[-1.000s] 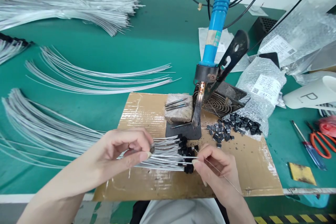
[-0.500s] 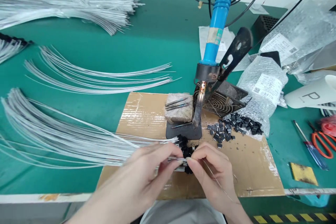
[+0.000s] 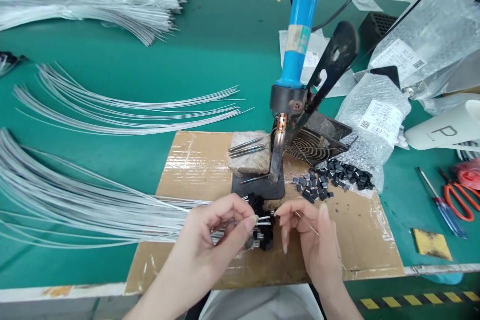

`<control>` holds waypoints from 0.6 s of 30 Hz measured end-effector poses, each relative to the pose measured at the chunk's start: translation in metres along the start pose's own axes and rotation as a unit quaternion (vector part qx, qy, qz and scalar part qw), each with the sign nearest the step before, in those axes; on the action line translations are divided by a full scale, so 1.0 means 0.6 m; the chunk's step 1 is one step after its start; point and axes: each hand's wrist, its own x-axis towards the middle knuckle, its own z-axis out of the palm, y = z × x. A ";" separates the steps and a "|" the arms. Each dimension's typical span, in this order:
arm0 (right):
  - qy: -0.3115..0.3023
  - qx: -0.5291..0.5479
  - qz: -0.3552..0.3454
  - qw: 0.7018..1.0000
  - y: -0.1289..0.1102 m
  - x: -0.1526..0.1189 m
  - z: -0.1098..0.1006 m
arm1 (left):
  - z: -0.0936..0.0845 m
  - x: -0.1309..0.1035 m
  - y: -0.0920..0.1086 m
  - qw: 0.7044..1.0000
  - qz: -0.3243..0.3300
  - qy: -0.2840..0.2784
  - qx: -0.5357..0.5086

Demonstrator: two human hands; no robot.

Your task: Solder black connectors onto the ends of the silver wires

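Note:
My left hand [image 3: 213, 237] pinches white wires [image 3: 265, 220] between thumb and forefinger, their bare ends sticking out to the right. Just right of them is my right hand [image 3: 309, 230], its thumb lifted away from the forefinger. A thin silvery wire like solder [image 3: 308, 223] runs through its fingers; the exact grip on it is partly hidden. Beneath the hands, black connector housings [image 3: 267, 237] lie at the ends of a large bundle of white wires [image 3: 112, 205]. Behind them, a blue-handled soldering iron [image 3: 294, 62] is fixed in a black stand [image 3: 333, 67], tip pointing down.
A cardboard sheet [image 3: 360, 245] covers the work area. Small black parts [image 3: 317, 185] lie loose beside a bubble-wrap bag [image 3: 375, 115]. Metal tips rest on a wrapped block [image 3: 249, 162]. Scissors [image 3: 459, 200], a screwdriver [image 3: 446, 210] and a yellow sponge [image 3: 432, 244] are at right.
My hands have moved apart. The right thumb and forefinger have come off the wire ends and spread, while the left still pinches the white wires. The whole view has shifted slightly.

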 end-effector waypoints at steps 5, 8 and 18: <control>0.023 -0.068 -0.009 0.997 -0.010 0.000 0.003 | 0.006 -0.001 0.003 0.999 -0.037 0.032 -0.017; -0.001 -0.095 -0.028 0.995 -0.016 -0.001 0.010 | 0.009 0.000 0.006 0.999 -0.034 0.030 -0.014; -0.013 -0.120 -0.070 0.990 -0.007 -0.008 0.022 | 0.010 -0.004 -0.018 0.999 -0.010 0.033 0.016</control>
